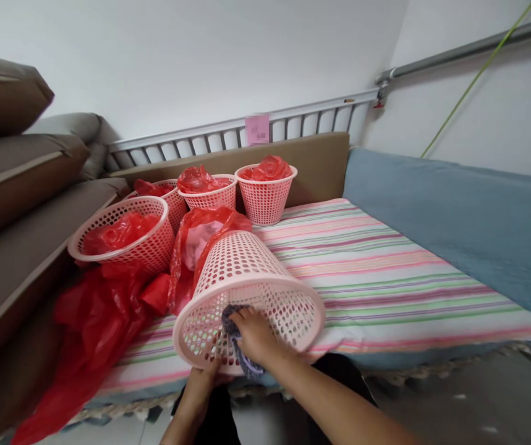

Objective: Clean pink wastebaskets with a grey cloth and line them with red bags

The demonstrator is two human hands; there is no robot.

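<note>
A pink perforated plastic basket (pixel 246 259) lies on its side on the striped cloth, its mouth facing me. My left hand (pixel 207 368) grips the basket's lower rim, with some fingers inside the mouth. Inside the basket, my right hand (pixel 253 334) is closed on a dark grey-purple cloth (pixel 237 340) that hangs down toward the lower rim. The cloth touches the inner wall. Just behind the basket sits a red plastic bag (pixel 214 219) with something pale pink in it.
Several upright pink baskets (pixel 265 201) holding red plastic bags stand toward the back. Loose red plastic (pixel 102 321) spills over the front edge at left. Stacked brown cushions (pixel 19 185) rise on the left. A blue backrest (pixel 455 228) borders the striped cloth (pixel 386 290) at right.
</note>
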